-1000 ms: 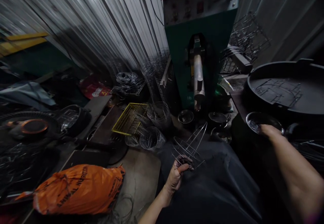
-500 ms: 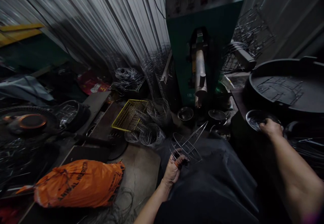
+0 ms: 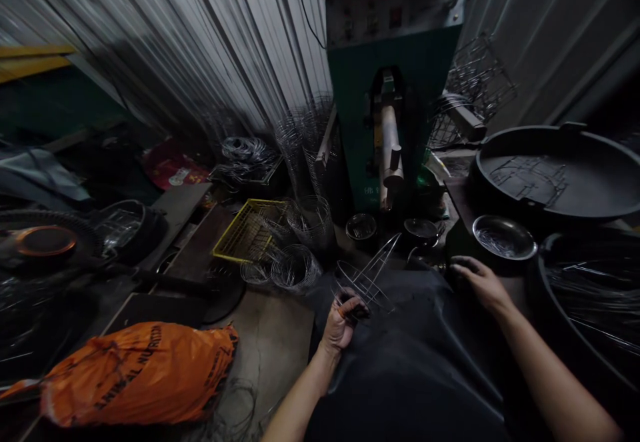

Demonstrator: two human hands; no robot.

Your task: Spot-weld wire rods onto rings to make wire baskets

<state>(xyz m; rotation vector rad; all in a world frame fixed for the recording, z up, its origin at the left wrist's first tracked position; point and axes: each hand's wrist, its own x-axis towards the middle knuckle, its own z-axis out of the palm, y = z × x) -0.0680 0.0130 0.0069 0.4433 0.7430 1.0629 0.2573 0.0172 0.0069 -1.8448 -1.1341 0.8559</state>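
My left hand point(image 3: 344, 319) is closed round a bent wire frame point(image 3: 370, 282) of curved rods and crossbars, held over a dark apron point(image 3: 410, 342). My right hand point(image 3: 477, 279) hangs to the left of a shallow metal bowl point(image 3: 523, 241) with small wire pieces in it. Its thumb and darkened fingers are pressed together. Whatever they hold is too small and dark to make out. Ahead of both hands, a green machine point(image 3: 350, 95) carries a thick metal arm point(image 3: 391, 142) pointing towards me.
A big round black pan point(image 3: 590, 192) with wire frames stands at right, above a black tub point(image 3: 543, 282) of wire rods. Small bowls point(image 3: 361, 227) sit below the machine. Wire coils point(image 3: 297, 269), a yellow basket point(image 3: 223, 252) and an orange sack point(image 3: 145, 375) lie left.
My right hand has left the metal bowl and moved left, towards the apron. My left hand keeps the wire frame in nearly the same place. The view has shifted slightly.
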